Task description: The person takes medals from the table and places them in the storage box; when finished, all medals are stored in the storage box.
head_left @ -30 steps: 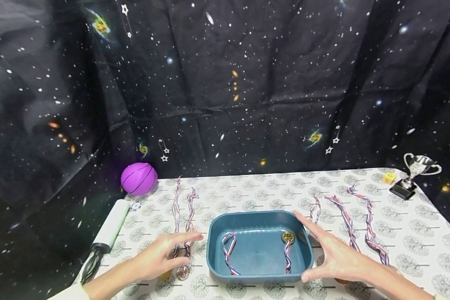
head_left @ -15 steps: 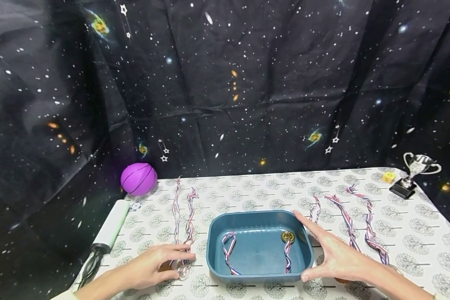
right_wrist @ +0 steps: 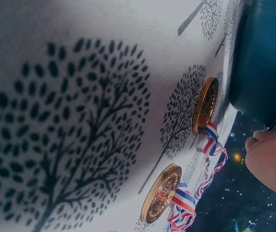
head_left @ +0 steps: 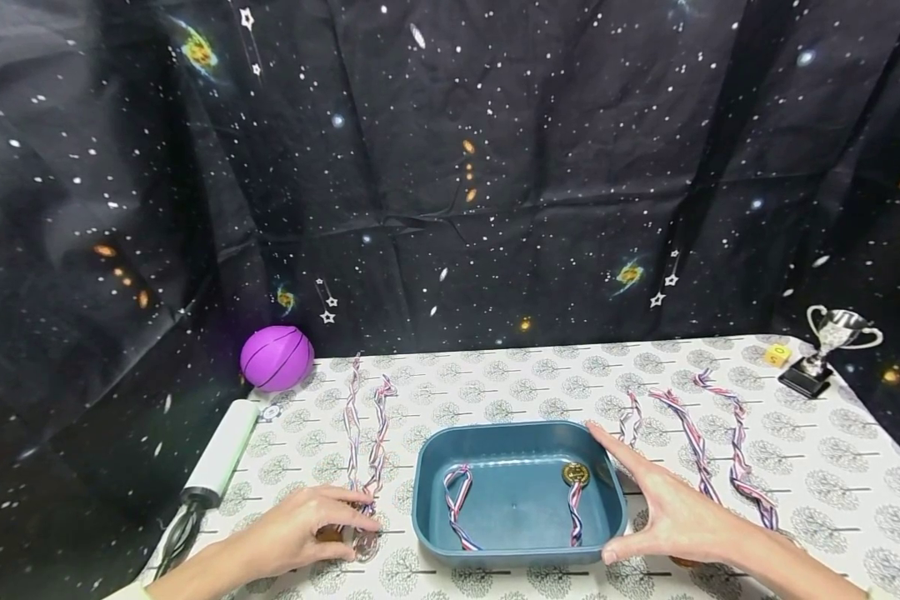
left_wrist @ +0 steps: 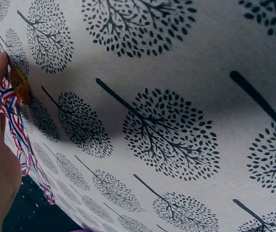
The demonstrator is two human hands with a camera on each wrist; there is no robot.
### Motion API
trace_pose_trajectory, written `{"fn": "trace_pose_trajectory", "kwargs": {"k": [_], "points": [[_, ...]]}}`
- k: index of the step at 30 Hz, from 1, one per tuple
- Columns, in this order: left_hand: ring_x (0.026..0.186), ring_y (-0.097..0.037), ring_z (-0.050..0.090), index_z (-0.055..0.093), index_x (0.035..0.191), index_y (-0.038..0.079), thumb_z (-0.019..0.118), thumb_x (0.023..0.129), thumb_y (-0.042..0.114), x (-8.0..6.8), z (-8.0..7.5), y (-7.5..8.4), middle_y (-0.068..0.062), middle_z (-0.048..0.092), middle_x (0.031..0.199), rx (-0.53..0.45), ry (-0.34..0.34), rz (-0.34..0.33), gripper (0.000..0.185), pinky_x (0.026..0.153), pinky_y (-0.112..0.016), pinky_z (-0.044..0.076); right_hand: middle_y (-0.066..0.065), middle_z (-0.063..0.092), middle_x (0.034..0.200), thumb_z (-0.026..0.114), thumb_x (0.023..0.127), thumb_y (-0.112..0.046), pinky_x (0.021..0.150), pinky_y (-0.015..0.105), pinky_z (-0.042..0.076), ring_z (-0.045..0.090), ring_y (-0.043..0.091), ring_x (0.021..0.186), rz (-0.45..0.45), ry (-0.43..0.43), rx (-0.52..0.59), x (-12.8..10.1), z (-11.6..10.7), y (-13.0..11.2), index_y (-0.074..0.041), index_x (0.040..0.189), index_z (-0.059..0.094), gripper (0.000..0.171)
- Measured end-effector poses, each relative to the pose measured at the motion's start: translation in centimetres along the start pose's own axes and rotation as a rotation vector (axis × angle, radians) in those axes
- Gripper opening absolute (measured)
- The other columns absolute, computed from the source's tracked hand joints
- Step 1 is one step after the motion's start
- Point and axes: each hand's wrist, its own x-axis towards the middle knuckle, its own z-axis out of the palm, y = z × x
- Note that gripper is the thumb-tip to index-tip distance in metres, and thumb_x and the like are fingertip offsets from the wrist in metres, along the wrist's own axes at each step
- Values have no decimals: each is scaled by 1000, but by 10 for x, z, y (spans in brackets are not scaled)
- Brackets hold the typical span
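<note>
Medal [head_left: 332, 532] lies on the desk [head_left: 495, 392] just left of the tray [head_left: 427, 483], under the left hand [head_left: 300, 529], whose fingertips pinch it; its ribbon [head_left: 378, 433] runs straight away from the hand. Right hand [head_left: 671, 508] rests spread against the tray's right wall.
</note>
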Motion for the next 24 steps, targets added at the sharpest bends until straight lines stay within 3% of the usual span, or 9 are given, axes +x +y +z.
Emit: {"fn": "trace_pose_trajectory", "kwargs": {"k": [6, 10, 17, 21, 24], "points": [[114, -13, 70, 79, 121, 32, 90, 83, 34, 5, 0, -2, 7, 76, 123, 62, 23, 73, 40, 93, -42, 62, 12, 32, 172, 101, 66, -50, 118, 39, 38, 34, 16, 154, -9, -7, 10, -1, -1, 2, -17, 172, 18, 138], [107, -5, 69, 79, 113, 31, 91, 80, 33, 10, -1, -3, 16, 75, 113, 81, 22, 109, 36, 93, -31, 59, 13, 32, 172, 101, 67, -48, 118, 35, 40, 34, 12, 154, -20, -10, 18, 0, 0, 2, -16, 172, 18, 137], [88, 7, 65, 75, 95, 30, 92, 81, 25, 23, -10, -5, 24, 71, 95, -19, 70, 159, 22, 82, -13, 54, 12, 34, 171, 101, 67, -48, 117, 36, 42, 36, 14, 153, -37, -6, 10, 0, -1, 2, -19, 172, 18, 137], [87, 8, 68, 79, 95, 25, 92, 81, 15, 31, -22, -6, 19, 76, 94, -108, 83, 167, 21, 80, -13, 57, 12, 34, 171, 101, 67, -48, 117, 35, 42, 37, 15, 153, -44, -4, 12, 1, -1, 2, -19, 172, 18, 136], [86, 4, 71, 81, 99, 23, 90, 83, 10, 39, -34, -5, 15, 78, 96, -171, 123, 134, 23, 79, -15, 59, 13, 33, 171, 101, 67, -48, 118, 34, 39, 35, 14, 153, -40, -3, 15, 1, -1, 2, -21, 172, 17, 137]]}}
